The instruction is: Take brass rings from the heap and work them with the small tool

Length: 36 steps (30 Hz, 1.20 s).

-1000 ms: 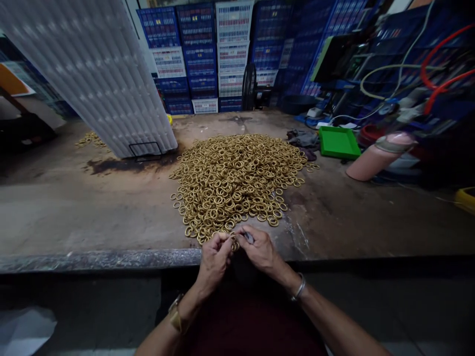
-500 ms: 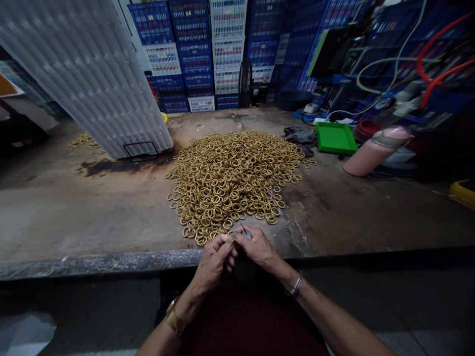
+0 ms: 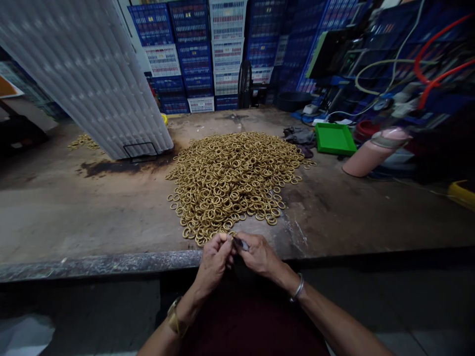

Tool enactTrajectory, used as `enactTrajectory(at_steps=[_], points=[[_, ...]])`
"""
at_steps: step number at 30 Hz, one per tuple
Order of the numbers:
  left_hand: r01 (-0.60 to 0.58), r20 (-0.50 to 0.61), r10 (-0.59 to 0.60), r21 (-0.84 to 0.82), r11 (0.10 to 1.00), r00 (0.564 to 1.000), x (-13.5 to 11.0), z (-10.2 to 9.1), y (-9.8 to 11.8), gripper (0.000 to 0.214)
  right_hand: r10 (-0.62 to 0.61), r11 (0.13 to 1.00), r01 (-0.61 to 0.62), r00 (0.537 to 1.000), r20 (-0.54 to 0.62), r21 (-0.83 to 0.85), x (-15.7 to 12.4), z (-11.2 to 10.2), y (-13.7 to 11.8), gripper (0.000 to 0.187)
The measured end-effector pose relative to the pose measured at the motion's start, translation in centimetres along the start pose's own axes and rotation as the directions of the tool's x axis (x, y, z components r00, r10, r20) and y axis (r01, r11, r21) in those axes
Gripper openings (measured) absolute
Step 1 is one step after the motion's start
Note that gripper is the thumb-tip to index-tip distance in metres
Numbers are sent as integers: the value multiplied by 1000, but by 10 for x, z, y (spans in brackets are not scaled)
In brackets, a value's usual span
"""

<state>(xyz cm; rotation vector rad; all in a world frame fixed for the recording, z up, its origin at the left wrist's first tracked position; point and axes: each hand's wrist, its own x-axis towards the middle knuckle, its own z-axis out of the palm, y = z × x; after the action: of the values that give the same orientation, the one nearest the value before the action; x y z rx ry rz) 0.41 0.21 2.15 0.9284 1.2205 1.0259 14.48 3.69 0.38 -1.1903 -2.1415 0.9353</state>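
A large heap of brass-coloured rings (image 3: pixel 233 178) lies on the worktable (image 3: pixel 111 212) in front of me. At its near edge, my left hand (image 3: pixel 214 257) is closed in a pinch on a ring (image 3: pixel 233 234), partly hidden by fingertips. My right hand (image 3: pixel 260 254) is closed around a small tool (image 3: pixel 242 244) with a grey body and a narrow dark tip. That tip points left, at the left fingertips. Both hands meet just above the table's front edge, and where tool and ring touch is too small to make out.
A tall stack of ribbed translucent sheets (image 3: pixel 100 84) leans at the left, near a few loose rings (image 3: pixel 83 142). On the right are a green tray (image 3: pixel 335 138), a dark cloth (image 3: pixel 300 135) and a pink cylinder (image 3: pixel 373 155). Stacked crates (image 3: pixel 196 59) line the back.
The tool in my right hand has swung from pointing up to lying lower, its tip now at the left fingertips. My left hand has barely moved.
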Motion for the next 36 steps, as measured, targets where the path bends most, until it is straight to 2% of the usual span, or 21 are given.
enactTrajectory(at_steps=[3, 6, 9, 12, 19, 24, 28, 31, 33, 36], points=[[-29, -15, 29, 6, 1000, 999, -1, 1, 0, 28, 12, 995, -8, 999, 34, -99, 0, 0, -3, 14], [-22, 8, 23, -68, 997, 1000, -5, 0, 0, 28, 40, 972, -35, 999, 18, -230, 3, -1, 6, 18], [-18, 37, 28, -251, 968, 999, -9, -5, 4, 24, 100, 937, -128, 990, -101, -326, 8, -5, 20, 23], [-28, 0, 31, -443, 896, 1000, -8, -14, 9, 21, 128, 927, -179, 977, -170, -330, 7, -8, 26, 17], [-58, -167, -57, -612, 789, 984, -5, -42, 9, 14, 50, 947, -61, 998, -43, -314, -7, 10, 1, 15], [-14, -96, -74, -696, 718, 993, -4, -52, 8, 13, 97, 905, -101, 995, -29, -414, -6, 18, 0, 24], [50, -25, -101, -736, 675, 995, 0, -50, 6, 14, 102, 902, -118, 993, -60, -415, 4, 12, 12, 22], [105, -17, -173, -736, 669, 985, 2, -43, 3, 20, 109, 915, -151, 985, -130, -375, 13, 4, 23, 16], [150, 2, -212, -714, 684, 977, 4, -36, 1, 20, 115, 925, -172, 977, -182, -337, 19, 0, 30, 14], [177, 29, -207, -643, 745, 978, 6, -25, 0, 24, 140, 939, -208, 958, -249, -275, 25, -5, 39, 16]])
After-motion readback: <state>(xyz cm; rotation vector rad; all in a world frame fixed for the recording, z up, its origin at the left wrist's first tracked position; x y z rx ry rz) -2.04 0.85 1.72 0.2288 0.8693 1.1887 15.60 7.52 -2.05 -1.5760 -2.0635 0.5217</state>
